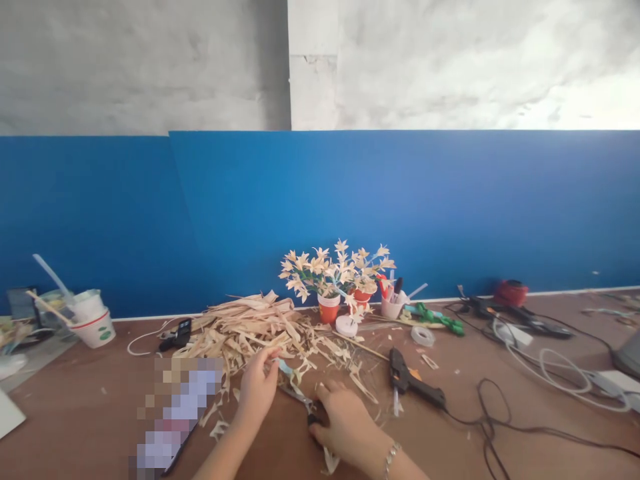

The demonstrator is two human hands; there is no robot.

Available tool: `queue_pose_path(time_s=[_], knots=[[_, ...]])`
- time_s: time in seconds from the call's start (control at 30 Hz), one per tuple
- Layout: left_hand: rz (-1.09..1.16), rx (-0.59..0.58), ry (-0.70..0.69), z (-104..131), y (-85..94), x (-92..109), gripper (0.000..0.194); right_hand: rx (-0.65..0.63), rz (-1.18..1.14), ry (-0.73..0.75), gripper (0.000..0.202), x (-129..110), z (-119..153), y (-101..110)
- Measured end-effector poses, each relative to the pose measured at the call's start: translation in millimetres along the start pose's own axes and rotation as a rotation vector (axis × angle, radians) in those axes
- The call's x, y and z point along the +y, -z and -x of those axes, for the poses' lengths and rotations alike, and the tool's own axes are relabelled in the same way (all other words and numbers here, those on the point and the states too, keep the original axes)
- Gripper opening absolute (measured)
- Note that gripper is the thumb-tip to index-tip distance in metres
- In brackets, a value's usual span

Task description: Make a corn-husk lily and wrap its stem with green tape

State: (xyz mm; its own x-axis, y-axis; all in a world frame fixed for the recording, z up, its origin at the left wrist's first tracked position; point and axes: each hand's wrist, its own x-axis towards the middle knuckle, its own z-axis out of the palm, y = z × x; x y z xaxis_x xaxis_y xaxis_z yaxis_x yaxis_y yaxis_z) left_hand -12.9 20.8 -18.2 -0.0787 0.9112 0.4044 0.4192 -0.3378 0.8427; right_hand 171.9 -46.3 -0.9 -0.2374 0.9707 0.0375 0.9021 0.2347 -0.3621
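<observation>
My left hand (259,387) is closed at the front of a pile of dry pale husk strips (250,327), its fingertips beside a small light-blue piece (285,367); whether it grips that piece or a strip is hard to make out. To its right, my right hand (345,417) bends its fingers around the dark handles of scissors (313,419). The metal blades point up and left, toward the left hand. Loose husk scraps lie under and around both hands.
Potted husk flowers (329,307) stand by the blue partition (350,200). A black glue gun (415,383) and its cord lie right, near a tape roll (423,336). At left are a blurred phone (180,420) and stacked cups (93,327). White cables (565,373) lie far right.
</observation>
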Motion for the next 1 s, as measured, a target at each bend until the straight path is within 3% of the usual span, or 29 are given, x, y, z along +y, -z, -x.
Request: queue_pose_path(time_s=[0.07,0.2,0.4,0.63,0.87,1.0], knots=[[-0.096,0.006,-0.114,4,-0.2,-4,0.027,0.019,-0.045,0.021,0.027,4,1,-4],[-0.235,-0.123,-0.247,10,-0.9,-9,0.032,0.028,-0.063,0.043,0.024,8,3,-8],[-0.281,-0.2,-0.197,12,-5.4,-18,0.023,0.041,-0.069,0.015,0.023,5,3,-10],[-0.317,-0.159,-0.21,9,-2.6,-18,0.015,0.068,-0.097,0.021,0.022,6,4,-10],[-0.233,-0.14,-0.282,14,-2.3,-12,0.017,0.301,0.024,-0.103,0.023,46,-11,12],[-0.241,-0.212,-0.366,19,-6.6,-7,0.022,0.313,0.129,-0.079,0.023,58,-19,12]])
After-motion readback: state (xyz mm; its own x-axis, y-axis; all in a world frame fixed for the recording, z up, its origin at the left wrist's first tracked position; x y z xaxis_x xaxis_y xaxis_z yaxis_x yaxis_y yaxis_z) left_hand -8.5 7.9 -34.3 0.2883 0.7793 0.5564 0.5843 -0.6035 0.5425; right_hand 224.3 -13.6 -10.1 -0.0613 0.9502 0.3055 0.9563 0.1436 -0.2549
